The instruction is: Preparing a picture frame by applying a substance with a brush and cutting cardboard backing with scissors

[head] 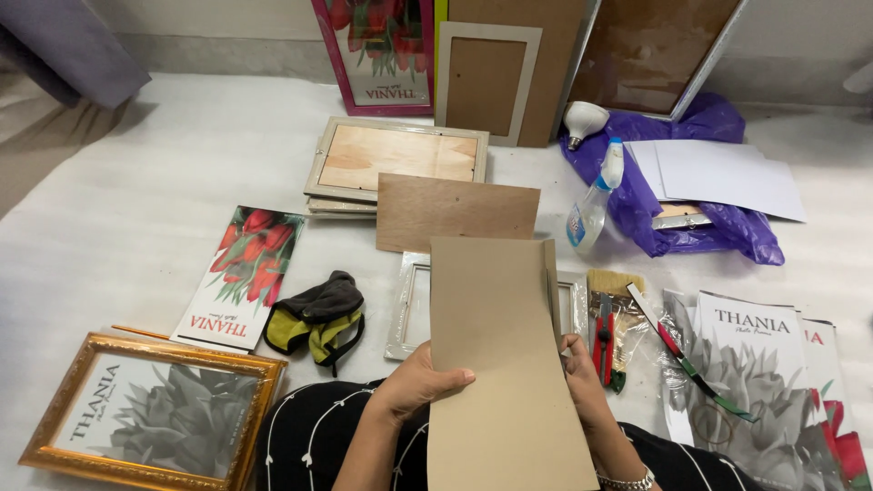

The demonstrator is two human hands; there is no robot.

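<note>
Both hands – left hand (420, 382), right hand (582, 382) – grip cardboard sheets (500, 364) over frame (409, 309).

A picture-framing work area, laid out on a floor or low surface covered with white sheeting (136, 182). The trade is shown by its stock: a stack of pale frames lying face down (396, 164), a gold frame with a grey flower print (150, 409), more frames leaning on the wall (486, 82), and loose backing boards (455, 211). Flower prints (244, 273) lie scattered as inserts. Tools and supplies lie alongside: a spray bottle (591, 205), red-handled pliers (604, 341), a brush (615, 284), white sheets (723, 175) on a purple plastic bag (718, 232), and a dark cloth (318, 314). The person sits at floor level among them.
</note>
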